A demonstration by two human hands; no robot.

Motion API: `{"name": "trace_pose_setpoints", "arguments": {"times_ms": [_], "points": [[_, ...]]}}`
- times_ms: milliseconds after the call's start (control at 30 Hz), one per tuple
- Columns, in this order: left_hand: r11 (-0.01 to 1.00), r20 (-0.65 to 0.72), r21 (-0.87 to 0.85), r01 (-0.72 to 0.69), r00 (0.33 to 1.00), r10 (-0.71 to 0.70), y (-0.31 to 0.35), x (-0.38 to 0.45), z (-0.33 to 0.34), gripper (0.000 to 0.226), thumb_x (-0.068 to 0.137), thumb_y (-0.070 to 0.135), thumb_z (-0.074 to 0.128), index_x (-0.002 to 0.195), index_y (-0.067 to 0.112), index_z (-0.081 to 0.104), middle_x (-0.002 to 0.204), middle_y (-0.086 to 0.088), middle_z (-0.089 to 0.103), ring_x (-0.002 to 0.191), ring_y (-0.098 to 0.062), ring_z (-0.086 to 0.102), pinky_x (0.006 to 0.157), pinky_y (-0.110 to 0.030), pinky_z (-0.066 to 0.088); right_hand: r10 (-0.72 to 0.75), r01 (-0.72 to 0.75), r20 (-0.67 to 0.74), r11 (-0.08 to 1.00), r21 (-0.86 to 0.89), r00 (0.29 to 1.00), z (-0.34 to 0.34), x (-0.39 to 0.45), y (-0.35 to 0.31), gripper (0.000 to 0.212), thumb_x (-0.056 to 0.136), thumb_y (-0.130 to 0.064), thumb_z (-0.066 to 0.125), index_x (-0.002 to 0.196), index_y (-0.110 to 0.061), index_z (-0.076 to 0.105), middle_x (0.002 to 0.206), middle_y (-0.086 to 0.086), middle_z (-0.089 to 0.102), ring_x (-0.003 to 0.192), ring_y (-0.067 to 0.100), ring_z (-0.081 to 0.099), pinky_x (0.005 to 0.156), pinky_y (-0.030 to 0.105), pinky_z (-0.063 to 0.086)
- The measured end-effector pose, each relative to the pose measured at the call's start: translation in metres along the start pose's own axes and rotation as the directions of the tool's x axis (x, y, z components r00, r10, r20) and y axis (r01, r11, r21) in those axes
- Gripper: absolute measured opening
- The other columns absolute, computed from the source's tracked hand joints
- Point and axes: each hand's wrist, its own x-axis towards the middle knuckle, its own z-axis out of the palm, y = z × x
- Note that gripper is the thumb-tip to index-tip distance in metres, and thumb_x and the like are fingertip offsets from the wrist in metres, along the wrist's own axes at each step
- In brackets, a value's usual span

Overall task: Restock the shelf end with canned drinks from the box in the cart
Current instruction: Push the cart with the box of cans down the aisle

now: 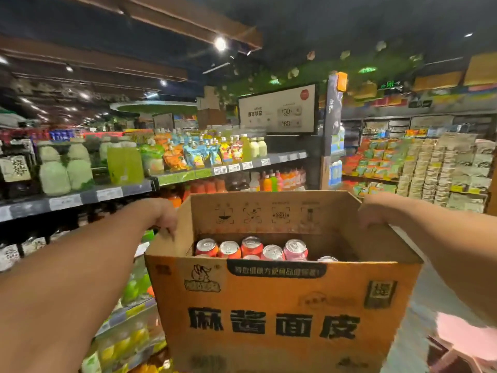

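Observation:
An open brown cardboard box [271, 316] with black printed characters fills the lower middle of the head view, held up at chest height. Several red and pink drink cans [251, 249] stand upright in its bottom. My left hand [164, 215] grips the top edge of the box's left wall, fingers curled over the rim. My right hand [375, 214] grips the top edge of the right wall the same way. The cart is hidden from view.
Shelves of bottled drinks [129, 162] run along the left, close to the box's left side. A shelf end with a white sign [278, 109] stands straight ahead. Snack shelves [430, 168] line the right, with open grey floor [430, 292] between.

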Motion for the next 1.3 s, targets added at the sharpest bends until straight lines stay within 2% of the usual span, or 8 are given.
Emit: {"name": "trace_pose_setpoints", "arguments": {"times_ms": [167,300,467,633,767,867,1133,1300], "points": [[0.993,-0.002,-0.027,0.112,0.994,-0.112,0.070,0.055,0.015,0.038,0.087,0.027,0.073,0.118,0.006,0.071,0.117,-0.009,0.069,0.085,-0.014,0.053,0.040,-0.010,0.032,-0.085,0.084,-0.006,0.980,0.180,0.996,0.008,0.142,0.027,0.037,0.071,-0.027,0.079,0.103,-0.020,0.064,0.088,0.000,0.059,0.084,0.018,0.058,0.066,0.025,0.051],[0.977,-0.014,-0.129,0.171,0.985,-0.174,0.115,0.107,0.032,0.033,0.083,0.021,0.078,0.111,0.003,0.074,0.110,-0.009,0.072,0.082,-0.014,0.055,0.050,-0.016,0.041,-0.152,0.153,-0.020,0.988,0.038,0.988,0.016,0.221,0.026,0.040,0.073,-0.037,0.079,0.107,-0.020,0.068,0.080,-0.004,0.060,0.063,0.013,0.055,0.036,0.017,0.041],[0.949,0.013,-0.167,0.268,0.963,-0.270,0.166,0.153,0.050,0.035,0.083,0.027,0.079,0.107,0.002,0.074,0.100,-0.007,0.070,0.081,-0.018,0.056,0.055,-0.025,0.040,-0.281,0.283,0.094,0.959,-0.013,0.955,0.059,0.318,0.024,0.035,0.084,-0.030,0.071,0.111,-0.008,0.069,0.107,0.010,0.067,0.098,0.025,0.064,0.087,0.033,0.052],[0.843,0.072,-0.323,0.429,0.900,-0.430,0.199,0.196,0.077,0.020,0.077,0.010,0.079,0.093,-0.002,0.078,0.098,-0.015,0.076,0.091,-0.025,0.073,0.088,-0.036,0.058,-0.360,0.360,-0.011,0.933,-0.028,0.933,0.086,0.390,0.017,0.013,0.078,-0.025,0.065,0.081,-0.012,0.062,0.075,0.004,0.060,0.065,0.019,0.061,0.055,0.023,0.049],[0.806,0.099,-0.268,0.527,0.847,-0.522,0.223,0.206,0.097,0.011,0.079,0.017,0.078,0.082,0.006,0.079,0.087,-0.005,0.077,0.071,-0.015,0.070,0.066,-0.025,0.056,-0.476,0.477,0.020,0.879,-0.003,0.879,0.103,0.440,-0.001,0.005,0.077,-0.017,0.062,0.078,-0.012,0.060,0.078,0.006,0.062,0.067,0.020,0.061,0.054,0.024,0.049],[0.765,0.178,-0.238,0.598,0.801,-0.571,0.230,0.213,0.111,0.021,0.079,0.020,0.078,0.091,0.003,0.080,0.090,-0.007,0.076,0.085,-0.020,0.071,0.080,-0.029,0.056,-0.584,0.587,0.052,0.806,-0.084,0.810,0.106,0.472,-0.027,0.014,0.080,-0.018,0.060,0.090,-0.011,0.066,0.082,0.004,0.062,0.075,0.020,0.061,0.061,0.026,0.050],[0.684,0.140,-0.098,0.723,0.691,-0.710,0.218,0.233,0.127,0.018,0.087,0.033,0.068,0.078,0.018,0.064,0.084,-0.003,0.059,0.074,-0.016,0.049,0.041,-0.015,0.033,-0.716,0.715,0.042,0.691,-0.107,0.697,0.140,0.526,-0.108,0.017,0.081,-0.020,0.061,0.093,-0.013,0.070,0.080,0.002,0.059,0.089,0.023,0.065,0.065,0.028,0.049],[0.603,0.171,-0.067,0.795,0.604,-0.778,0.204,0.248,0.148,0.033,0.084,0.041,0.067,0.098,0.012,0.076,0.096,-0.004,0.069,0.083,-0.018,0.064,0.059,-0.023,0.044,-0.753,0.753,0.050,0.658,0.033,0.656,0.186,0.553,-0.155,0.010,0.082,-0.023,0.059,0.079,-0.014,0.060,0.093,0.008,0.067,0.077,0.025,0.059,0.064,0.028,0.046]]}}
